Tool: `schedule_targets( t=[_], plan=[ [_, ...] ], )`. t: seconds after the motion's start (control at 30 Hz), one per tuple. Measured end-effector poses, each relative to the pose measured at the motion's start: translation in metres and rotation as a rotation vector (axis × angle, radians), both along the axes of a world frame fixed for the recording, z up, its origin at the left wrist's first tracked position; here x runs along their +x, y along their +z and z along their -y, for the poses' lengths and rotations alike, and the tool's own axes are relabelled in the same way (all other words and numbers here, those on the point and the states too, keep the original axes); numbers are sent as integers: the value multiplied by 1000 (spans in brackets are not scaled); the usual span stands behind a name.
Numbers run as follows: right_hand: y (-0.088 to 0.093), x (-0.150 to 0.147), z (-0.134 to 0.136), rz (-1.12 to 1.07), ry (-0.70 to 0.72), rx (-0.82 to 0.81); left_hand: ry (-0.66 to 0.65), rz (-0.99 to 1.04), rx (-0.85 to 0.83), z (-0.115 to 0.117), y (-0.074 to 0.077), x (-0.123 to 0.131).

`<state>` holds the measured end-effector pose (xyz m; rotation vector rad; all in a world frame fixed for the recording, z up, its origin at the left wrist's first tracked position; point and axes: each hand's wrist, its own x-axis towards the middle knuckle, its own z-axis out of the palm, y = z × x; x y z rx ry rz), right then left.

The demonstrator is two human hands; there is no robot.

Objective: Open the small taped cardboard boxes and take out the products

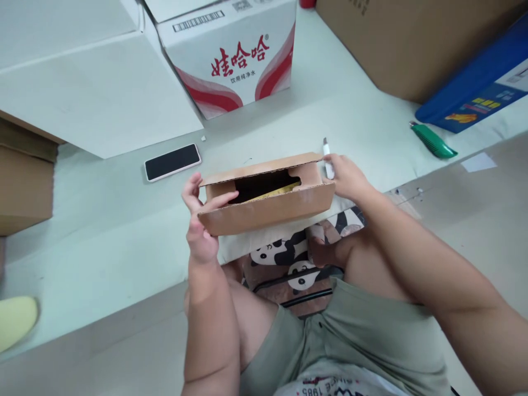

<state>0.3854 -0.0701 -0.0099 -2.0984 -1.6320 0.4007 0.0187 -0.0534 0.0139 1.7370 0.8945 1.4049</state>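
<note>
A small brown cardboard box is held up at the near edge of the table, its long top side open. Inside, a yellow item shows in part; its kind is hidden. My left hand grips the box's left end, one finger reaching into the opening. At the opposite end, my right hand holds the box by its right edge. Right by those fingers is a white-handled cutter; whether it is in the hand or on the table I cannot tell.
A phone lies left of the box. Behind stand a white-and-red carton and a large white box. To the right are a green-handled tool, a blue box and a big brown carton.
</note>
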Motion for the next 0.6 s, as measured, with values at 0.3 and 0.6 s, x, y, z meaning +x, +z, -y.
schedule_targets(
  t=[0.3, 0.6],
  plan=[
    [54, -49, 40, -338, 305, 631, 74, 3, 93, 13, 6, 12],
    [40, -60, 41, -422, 551, 704, 114, 159, 91, 13, 7, 21]
  ],
)
